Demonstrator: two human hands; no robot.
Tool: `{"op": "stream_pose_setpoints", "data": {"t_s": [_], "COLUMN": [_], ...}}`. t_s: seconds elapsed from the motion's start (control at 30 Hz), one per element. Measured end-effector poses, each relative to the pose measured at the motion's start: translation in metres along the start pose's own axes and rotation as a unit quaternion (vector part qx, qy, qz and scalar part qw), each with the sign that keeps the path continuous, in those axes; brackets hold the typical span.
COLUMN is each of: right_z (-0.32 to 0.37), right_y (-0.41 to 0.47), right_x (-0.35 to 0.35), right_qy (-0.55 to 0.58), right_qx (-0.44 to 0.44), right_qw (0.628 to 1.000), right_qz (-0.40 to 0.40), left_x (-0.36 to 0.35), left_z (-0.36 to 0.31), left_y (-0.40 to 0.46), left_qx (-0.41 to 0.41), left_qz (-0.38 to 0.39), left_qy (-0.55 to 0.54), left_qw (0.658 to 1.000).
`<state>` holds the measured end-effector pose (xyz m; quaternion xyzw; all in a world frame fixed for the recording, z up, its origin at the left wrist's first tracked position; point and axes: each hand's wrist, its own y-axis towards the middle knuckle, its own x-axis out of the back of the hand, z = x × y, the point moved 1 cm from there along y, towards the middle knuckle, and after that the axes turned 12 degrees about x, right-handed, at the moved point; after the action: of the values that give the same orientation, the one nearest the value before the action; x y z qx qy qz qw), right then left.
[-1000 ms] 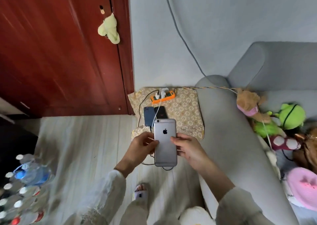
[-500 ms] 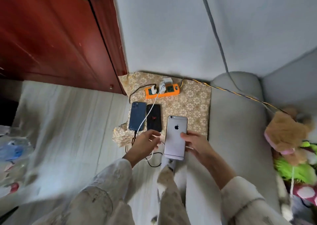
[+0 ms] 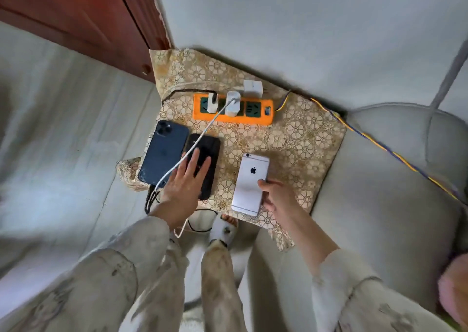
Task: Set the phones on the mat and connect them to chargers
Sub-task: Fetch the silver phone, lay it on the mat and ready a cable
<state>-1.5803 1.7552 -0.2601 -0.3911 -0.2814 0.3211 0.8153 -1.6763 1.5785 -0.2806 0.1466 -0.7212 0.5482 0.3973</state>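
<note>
Right hand (image 3: pixel 277 194): fingers (image 3: pixel 263 182) curled onto the right edge of the flat silver metal-backed phone (image 3: pixel 249 184), gripped at its lower half. The phone is laid face-down on the beige floral-patterned fabric mat (image 3: pixel 298 139), near the front edge, well apart from the other two. Whether it is fully let down cannot be told.

Left hand (image 3: pixel 183 186): fingers spread and flat, nothing gripped. It is held over the lower part of the black slab phone (image 3: pixel 206 151); contact cannot be confirmed. The white braided charging cable (image 3: pixel 202 135) is passed under or beside this hand, from a white plug block in the orange power strip (image 3: pixel 233 108) down past the mat edge.

The dark blue glass-backed phone (image 3: pixel 164 154) is laid just beside the black one, edges touching. Black cables (image 3: pixel 150 200) are trailed on the floor below.

Handling, judged: silver phone is rigid, light, smooth-backed, so slippery; glass face is fragile. Best held by the long edges, not the faces. Cable is limp; it should be taken at the stiff connector end, which is not seen here.
</note>
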Motion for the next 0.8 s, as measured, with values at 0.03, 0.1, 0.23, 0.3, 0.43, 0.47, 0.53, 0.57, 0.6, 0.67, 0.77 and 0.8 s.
{"op": "stream_pose_setpoints", "data": {"t_s": [0.03,0.1,0.23,0.3,0.43,0.47,0.53,0.57,0.6,0.67,0.77,0.8], "right_z": [-0.002,-0.005,-0.006,-0.002,0.026,0.038,0.067,0.082,0.096,0.123,0.152,0.157], "right_y": [0.005,0.014,0.022,0.023,0.033,0.038,0.050,0.057,0.065,0.081,0.104,0.110], "right_x": [-0.001,-0.003,-0.001,0.002,0.005,0.003,-0.003,-0.008,-0.013,-0.025,-0.040,-0.044], "right_qy": [-0.003,-0.021,-0.137,-0.193,-0.317,-0.343,-0.376,-0.387,-0.396,-0.429,-0.527,-0.561], "right_qx": [0.005,0.032,0.105,0.128,0.236,0.270,0.334,0.367,0.397,0.453,0.471,0.462], "right_qw": [1.000,0.999,0.984,0.971,0.918,0.898,0.862,0.844,0.826,0.780,0.708,0.685], "right_qz": [0.001,-0.002,-0.037,-0.051,-0.039,-0.048,-0.061,-0.061,-0.060,-0.049,0.024,0.052], "left_x": [0.000,0.000,-0.001,-0.001,0.000,0.000,-0.002,-0.003,-0.003,-0.005,-0.006,-0.006], "left_z": [0.001,0.002,-0.002,-0.004,-0.006,-0.007,-0.010,-0.010,-0.010,-0.010,-0.010,-0.011], "left_y": [0.007,0.016,0.018,0.017,0.018,0.018,0.017,0.017,0.017,0.018,0.017,0.017], "left_qx": [-0.004,-0.013,-0.001,0.007,0.015,0.021,0.031,0.033,0.032,0.030,0.028,0.027], "left_qz": [-0.001,-0.009,-0.014,-0.007,-0.004,-0.004,-0.010,-0.014,-0.017,-0.019,-0.022,-0.022], "left_qy": [0.007,0.033,0.037,0.026,0.039,0.040,0.044,0.046,0.047,0.047,0.048,0.046], "left_qw": [1.000,0.999,0.999,1.000,0.999,0.999,0.999,0.998,0.998,0.998,0.998,0.998]}}
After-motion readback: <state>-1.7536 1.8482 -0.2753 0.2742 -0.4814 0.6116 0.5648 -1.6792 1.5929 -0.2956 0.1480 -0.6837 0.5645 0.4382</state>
